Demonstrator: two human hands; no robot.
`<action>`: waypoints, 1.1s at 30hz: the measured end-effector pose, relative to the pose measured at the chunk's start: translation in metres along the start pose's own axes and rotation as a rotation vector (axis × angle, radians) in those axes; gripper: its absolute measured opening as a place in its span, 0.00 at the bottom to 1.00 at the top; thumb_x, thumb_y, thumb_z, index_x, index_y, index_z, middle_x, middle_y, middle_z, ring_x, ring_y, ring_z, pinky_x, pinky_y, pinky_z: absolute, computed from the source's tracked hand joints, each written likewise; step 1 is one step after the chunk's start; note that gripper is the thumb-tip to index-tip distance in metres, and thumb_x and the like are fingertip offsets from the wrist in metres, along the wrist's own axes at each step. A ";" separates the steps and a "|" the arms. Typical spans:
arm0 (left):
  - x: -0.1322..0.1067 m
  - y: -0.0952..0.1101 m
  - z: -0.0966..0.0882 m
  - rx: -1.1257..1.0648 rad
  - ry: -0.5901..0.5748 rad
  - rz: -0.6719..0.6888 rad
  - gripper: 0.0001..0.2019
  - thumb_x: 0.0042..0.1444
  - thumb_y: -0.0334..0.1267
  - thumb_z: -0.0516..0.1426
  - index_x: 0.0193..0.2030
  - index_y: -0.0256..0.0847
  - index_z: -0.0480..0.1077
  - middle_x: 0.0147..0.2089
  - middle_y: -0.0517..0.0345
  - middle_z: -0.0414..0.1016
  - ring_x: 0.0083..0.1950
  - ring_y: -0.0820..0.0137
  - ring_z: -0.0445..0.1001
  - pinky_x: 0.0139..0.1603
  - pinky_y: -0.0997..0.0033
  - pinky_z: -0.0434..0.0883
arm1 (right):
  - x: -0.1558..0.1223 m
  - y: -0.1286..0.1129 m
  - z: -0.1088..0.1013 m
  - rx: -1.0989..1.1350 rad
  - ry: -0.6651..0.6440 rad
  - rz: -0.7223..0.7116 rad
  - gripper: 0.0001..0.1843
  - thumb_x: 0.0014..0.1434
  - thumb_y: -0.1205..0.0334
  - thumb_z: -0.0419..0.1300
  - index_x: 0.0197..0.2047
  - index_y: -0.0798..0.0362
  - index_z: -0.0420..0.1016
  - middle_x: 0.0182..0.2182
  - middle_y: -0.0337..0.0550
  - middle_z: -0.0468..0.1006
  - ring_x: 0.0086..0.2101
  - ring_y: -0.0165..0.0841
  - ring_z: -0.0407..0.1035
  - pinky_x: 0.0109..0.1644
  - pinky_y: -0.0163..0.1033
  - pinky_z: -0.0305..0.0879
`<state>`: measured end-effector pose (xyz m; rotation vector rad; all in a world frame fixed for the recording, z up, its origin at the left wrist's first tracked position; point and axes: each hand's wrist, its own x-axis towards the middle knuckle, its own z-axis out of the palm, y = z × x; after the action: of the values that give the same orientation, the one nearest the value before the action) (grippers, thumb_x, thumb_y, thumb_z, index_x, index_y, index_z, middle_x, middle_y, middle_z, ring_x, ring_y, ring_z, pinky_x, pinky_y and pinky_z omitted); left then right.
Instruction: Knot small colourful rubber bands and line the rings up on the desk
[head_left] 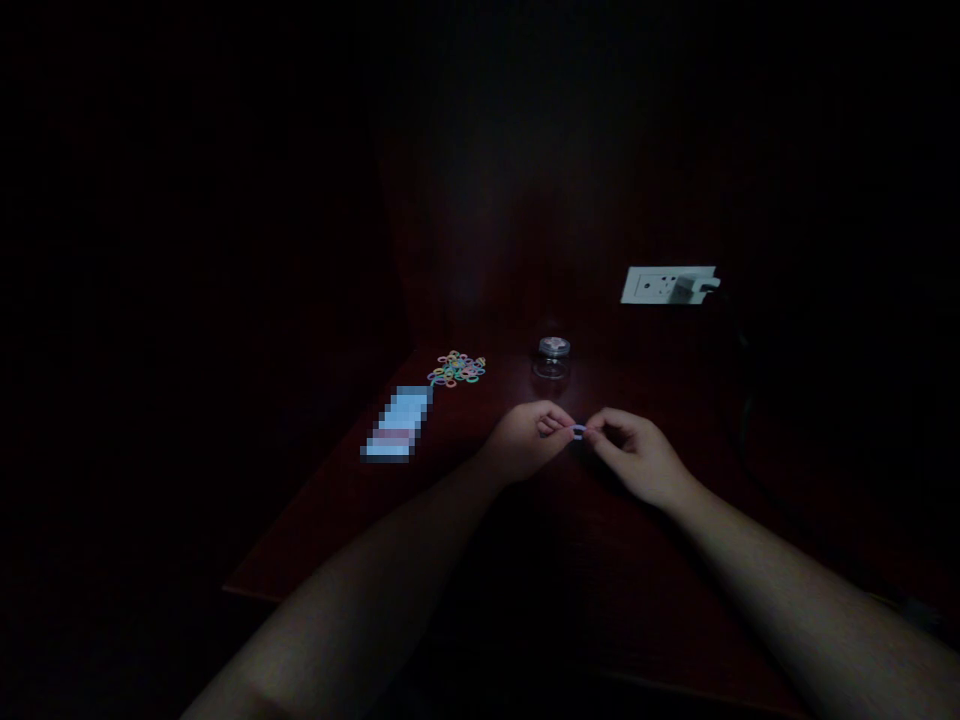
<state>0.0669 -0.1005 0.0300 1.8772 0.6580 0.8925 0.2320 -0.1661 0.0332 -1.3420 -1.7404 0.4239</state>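
A small light purple hair tie (578, 431) is pinched between my two hands over the dark red table. My left hand (529, 437) grips its left side, with the fingers curled. On the other side, my right hand (634, 455) pinches it between thumb and fingers. Just beyond my hands stands a small clear jar (551, 365) with its lid (554, 345) on top. A pile of several multicoloured hair ties (457, 369) lies farther back to the left of the jar.
A phone-like slab with a bright, pixelated face (399, 424) lies on the table (315, 540) left of my hands. A white wall socket (667, 285) with a plug (705, 286) is at the back right, and a dark cable hangs below it. The surroundings are very dark.
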 end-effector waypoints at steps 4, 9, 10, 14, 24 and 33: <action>0.001 -0.003 0.004 -0.016 -0.016 -0.017 0.06 0.49 0.35 0.58 0.32 0.34 0.67 0.27 0.60 0.69 0.27 0.78 0.66 0.29 0.79 0.63 | 0.004 0.007 0.010 -0.073 0.003 0.028 0.08 0.55 0.61 0.54 0.26 0.53 0.68 0.21 0.37 0.69 0.23 0.29 0.62 0.26 0.33 0.57; 0.002 -0.010 0.006 0.110 0.009 -0.041 0.05 0.50 0.35 0.56 0.32 0.36 0.67 0.26 0.62 0.69 0.27 0.78 0.65 0.28 0.80 0.62 | 0.008 0.011 0.018 -0.247 0.059 0.043 0.08 0.54 0.62 0.53 0.25 0.53 0.68 0.21 0.38 0.70 0.22 0.29 0.62 0.26 0.32 0.54; 0.003 -0.012 0.005 0.157 0.029 -0.037 0.05 0.51 0.35 0.55 0.32 0.37 0.68 0.27 0.62 0.70 0.27 0.78 0.66 0.28 0.80 0.62 | 0.009 0.010 0.018 -0.272 0.062 0.050 0.08 0.54 0.63 0.53 0.25 0.52 0.68 0.21 0.38 0.70 0.22 0.29 0.62 0.26 0.32 0.54; 0.010 -0.024 0.000 0.398 0.128 -0.051 0.06 0.52 0.35 0.53 0.32 0.38 0.70 0.27 0.61 0.72 0.27 0.76 0.67 0.28 0.79 0.61 | 0.010 0.013 0.014 -0.326 0.063 0.092 0.07 0.53 0.64 0.53 0.26 0.52 0.68 0.21 0.39 0.72 0.22 0.29 0.63 0.26 0.33 0.53; 0.039 -0.040 -0.004 0.701 0.170 -0.107 0.07 0.52 0.34 0.54 0.32 0.40 0.74 0.31 0.53 0.77 0.32 0.69 0.73 0.36 0.71 0.65 | 0.011 0.033 -0.009 -0.353 0.116 0.187 0.08 0.54 0.63 0.54 0.25 0.53 0.68 0.23 0.42 0.74 0.23 0.29 0.64 0.28 0.33 0.54; 0.023 -0.019 -0.009 0.912 -0.146 0.189 0.19 0.60 0.37 0.46 0.54 0.40 0.69 0.59 0.56 0.67 0.61 0.67 0.62 0.64 0.68 0.55 | 0.014 0.040 -0.009 -0.368 0.143 0.225 0.07 0.55 0.65 0.53 0.27 0.54 0.70 0.24 0.43 0.75 0.24 0.28 0.65 0.28 0.31 0.53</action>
<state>0.0723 -0.0708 0.0229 2.8202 0.8944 0.5874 0.2627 -0.1416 0.0157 -1.7950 -1.6047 0.1261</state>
